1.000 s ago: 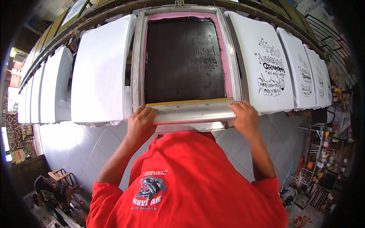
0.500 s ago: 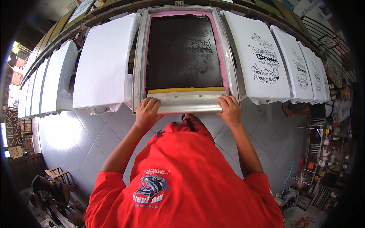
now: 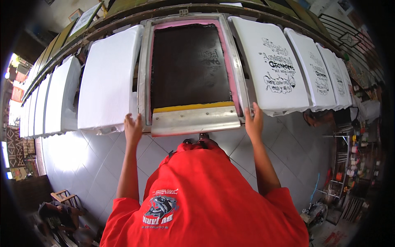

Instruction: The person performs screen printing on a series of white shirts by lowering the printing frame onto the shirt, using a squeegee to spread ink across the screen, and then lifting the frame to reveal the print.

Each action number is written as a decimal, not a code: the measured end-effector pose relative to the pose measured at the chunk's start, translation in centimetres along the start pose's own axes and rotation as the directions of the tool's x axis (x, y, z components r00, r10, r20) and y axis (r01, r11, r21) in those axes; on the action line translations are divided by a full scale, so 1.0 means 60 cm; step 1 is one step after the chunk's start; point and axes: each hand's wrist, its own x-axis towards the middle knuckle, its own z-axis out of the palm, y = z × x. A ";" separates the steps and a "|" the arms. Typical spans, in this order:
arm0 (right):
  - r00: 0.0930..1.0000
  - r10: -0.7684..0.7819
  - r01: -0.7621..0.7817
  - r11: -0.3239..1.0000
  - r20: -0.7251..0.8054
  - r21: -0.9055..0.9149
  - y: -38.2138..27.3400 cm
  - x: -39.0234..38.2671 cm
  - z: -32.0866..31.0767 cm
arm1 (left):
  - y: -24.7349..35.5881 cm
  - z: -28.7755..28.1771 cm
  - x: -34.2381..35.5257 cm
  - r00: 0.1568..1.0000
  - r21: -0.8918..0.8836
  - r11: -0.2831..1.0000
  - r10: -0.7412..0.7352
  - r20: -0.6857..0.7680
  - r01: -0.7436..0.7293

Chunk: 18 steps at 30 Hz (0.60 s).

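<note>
In the middle lies a metal-edged printing screen (image 3: 144, 70), its mesh coated with black ink (image 3: 183, 66) inside a pink border. A wide metal squeegee (image 3: 195, 122) with a yellow blade rests across its near end, and neither hand is on it. My left hand (image 3: 133, 126) is open, fingers spread, beside the screen's near left corner. Beside the near right corner is my right hand (image 3: 254, 120), also open with fingers apart. Whether either hand touches the frame, I cannot tell. What lies under the screen is hidden.
Plain white shirts on boards, the closest one (image 3: 108, 78) at left, line that side. To the right, a white shirt (image 3: 271, 66) with black print leads a row of similar ones. Grey floor tiles (image 3: 98, 156) lie below. A person (image 3: 61, 216) is at lower left.
Both hands have let go of the squeegee and moved outward to the screen's near corners. The squeegee stays at the near end. My view has shifted slightly.
</note>
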 end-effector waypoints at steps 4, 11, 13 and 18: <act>0.952 0.230 -0.257 0.959 0.199 0.118 0.053 0.055 0.013 | -0.011 0.015 0.041 0.812 -0.317 0.805 -0.312 0.493 0.502; 0.986 0.156 -0.154 0.987 0.064 -0.035 0.039 0.070 0.011 | 0.024 0.009 0.039 0.921 -0.230 0.919 -0.244 0.303 0.320; 0.991 0.123 -0.121 0.992 0.046 -0.047 0.025 0.072 0.005 | 0.037 -0.005 0.044 0.916 -0.134 0.945 -0.243 0.319 0.298; 0.993 0.101 -0.098 0.994 0.059 -0.050 -0.001 0.053 -0.019 | 0.059 -0.033 0.025 0.935 -0.213 0.932 -0.233 0.267 0.294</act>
